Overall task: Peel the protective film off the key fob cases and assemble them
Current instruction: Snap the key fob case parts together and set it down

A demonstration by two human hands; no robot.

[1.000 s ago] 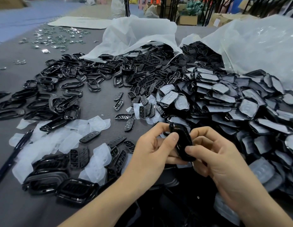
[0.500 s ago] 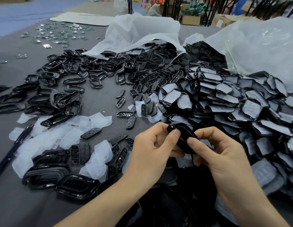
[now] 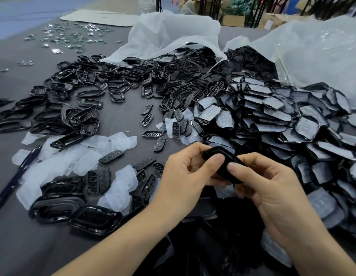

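Pinched over the desk's [image 3: 121, 116] near edge: black case [image 3: 211, 152], gripped by left hand [image 3: 185, 180] and right hand [image 3: 272, 190], both thumbs pressing its top. Toward the right edge, heap of filmed cases [image 3: 276, 120] spilling from a bag [image 3: 322, 56]. Toward the left edge, peeled films [image 3: 53, 170], frames [image 3: 59, 104], a pen [image 3: 21, 166].

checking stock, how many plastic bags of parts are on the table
2: a white bag at back centre, a clearer bag at back right. More may sit out of view.
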